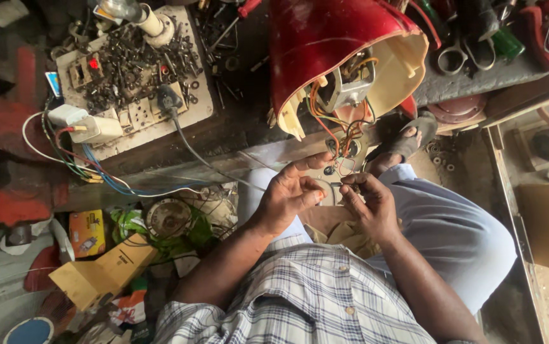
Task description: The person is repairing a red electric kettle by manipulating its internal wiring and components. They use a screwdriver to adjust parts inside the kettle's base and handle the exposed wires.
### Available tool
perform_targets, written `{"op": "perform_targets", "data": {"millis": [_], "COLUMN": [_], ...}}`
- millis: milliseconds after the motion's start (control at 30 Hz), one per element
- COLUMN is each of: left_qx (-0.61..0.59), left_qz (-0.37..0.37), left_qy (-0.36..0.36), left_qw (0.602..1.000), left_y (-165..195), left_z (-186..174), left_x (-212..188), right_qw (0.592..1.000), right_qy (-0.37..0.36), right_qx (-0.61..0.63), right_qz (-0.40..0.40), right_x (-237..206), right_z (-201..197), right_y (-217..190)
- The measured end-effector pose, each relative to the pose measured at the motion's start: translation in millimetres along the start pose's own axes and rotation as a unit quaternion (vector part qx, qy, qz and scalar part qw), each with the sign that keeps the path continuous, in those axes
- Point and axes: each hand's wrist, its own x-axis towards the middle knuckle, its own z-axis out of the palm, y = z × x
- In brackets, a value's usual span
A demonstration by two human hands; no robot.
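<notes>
Appliance housing (325, 51) on bench (223, 127) above hands, switchboard (134, 76) to its left

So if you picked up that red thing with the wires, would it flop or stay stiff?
The red shell would probably stay stiff: it looks like hard moulded plastic. It may be heavier than it looks, since a metal part sits inside. The wires would likely dangle and swing, as they hang loose towards the left hand and right hand.
</notes>
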Motion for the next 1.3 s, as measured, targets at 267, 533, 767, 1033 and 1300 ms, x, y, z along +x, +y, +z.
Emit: {"op": "perform_targets", "data": {"millis": [267,533,767,1033,1300], "left_qx": [0.428,0.484,0.218,0.058,0.468], "left_qz": [0.130,0.214,0.126,0.102,0.351], "left_qy": [-0.025,0.005,0.009,-0.032,0.078], "left_qw": [0.894,0.848,0.968,0.993,0.807], "left_y": [16,18,16,11,45], "left_z": [19,18,19,8,-23], "left_x": [-1,-5,1,-1,2], "right_qw": [0.998,0.964,0.987,0.982,0.935], "right_qy": [0.004,-0.056,-0.054,-0.057,0.047], "right_qx": [0.037,-0.110,0.068,-0.010,-0.122], "right_qz": [-0.046,-0.236,-0.135,-0.181,-0.331], "right_x": [-3,-17,-14,-12,13], "right_z": [-9,1,7,15,25], "right_y": [-10,-34,-45,-55,-106]}}
